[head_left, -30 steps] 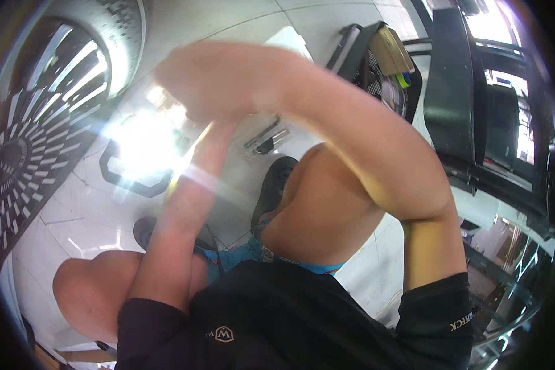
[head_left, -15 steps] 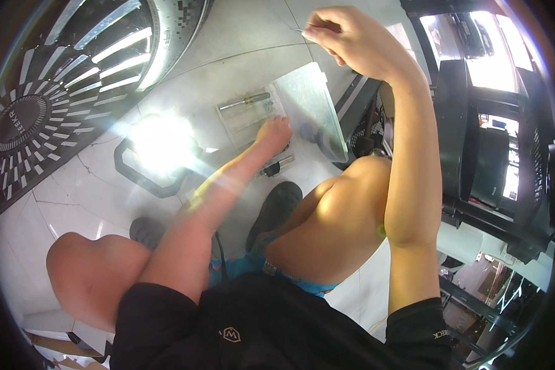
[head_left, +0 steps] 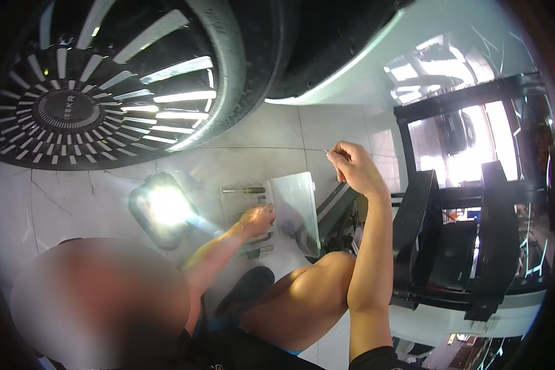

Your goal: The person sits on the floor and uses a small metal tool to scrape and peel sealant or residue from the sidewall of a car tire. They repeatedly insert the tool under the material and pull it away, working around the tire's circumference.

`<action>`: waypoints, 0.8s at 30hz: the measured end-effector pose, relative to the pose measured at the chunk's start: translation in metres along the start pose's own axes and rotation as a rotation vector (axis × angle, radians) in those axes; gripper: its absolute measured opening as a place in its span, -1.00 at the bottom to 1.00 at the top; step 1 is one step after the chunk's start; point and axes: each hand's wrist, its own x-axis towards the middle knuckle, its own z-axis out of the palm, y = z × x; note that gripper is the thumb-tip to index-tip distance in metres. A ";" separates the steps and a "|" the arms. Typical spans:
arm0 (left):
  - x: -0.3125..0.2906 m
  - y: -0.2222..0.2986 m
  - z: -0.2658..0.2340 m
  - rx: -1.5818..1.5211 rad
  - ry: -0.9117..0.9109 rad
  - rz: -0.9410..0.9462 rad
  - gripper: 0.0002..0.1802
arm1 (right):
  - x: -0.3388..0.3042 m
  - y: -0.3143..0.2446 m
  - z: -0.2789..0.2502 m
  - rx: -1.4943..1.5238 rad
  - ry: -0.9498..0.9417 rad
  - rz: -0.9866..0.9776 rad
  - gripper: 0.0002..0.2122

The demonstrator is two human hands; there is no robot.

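Observation:
A flat clear plastic case (head_left: pixel 295 206) lies on the floor with its lid folded out to the right. Over its left half is my left hand (head_left: pixel 257 221), fingers closed at the inner edge of the tray; what they pinch, if anything, is hidden. A screwdriver (head_left: pixel 250 190) with a yellowish handle lies along the far side of the tray. Close to my front, by the tray's near edge, is a small dark and silver tool (head_left: pixel 259 251). My right hand (head_left: pixel 355 168) is raised to the right of the lid, thumb and fingers pinching a thin, pale, needle-like piece (head_left: pixel 325 150).
A bright work lamp (head_left: pixel 166 209) with a dark frame glares on the tiled floor at left. A car wheel (head_left: pixel 65 111) with many spokes fills the far left, below pale bodywork (head_left: pixel 345 74). At right stands a black metal frame (head_left: pixel 425 209).
My view has tilted up, showing more of the wheel and car body. My right hand stays raised with the thin piece pinched; my left hand remains at the case.

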 end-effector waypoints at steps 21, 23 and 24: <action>0.052 0.175 -0.285 -1.471 0.664 0.245 -0.73 | 0.042 0.034 0.027 0.088 0.198 0.092 -0.75; 0.046 0.190 -0.293 -1.579 0.630 0.293 -0.74 | 0.042 0.034 0.034 0.074 0.223 0.179 -0.75; 0.043 0.198 -0.295 -1.626 0.594 0.282 -0.74 | 0.043 0.034 0.036 0.068 0.209 0.208 -0.75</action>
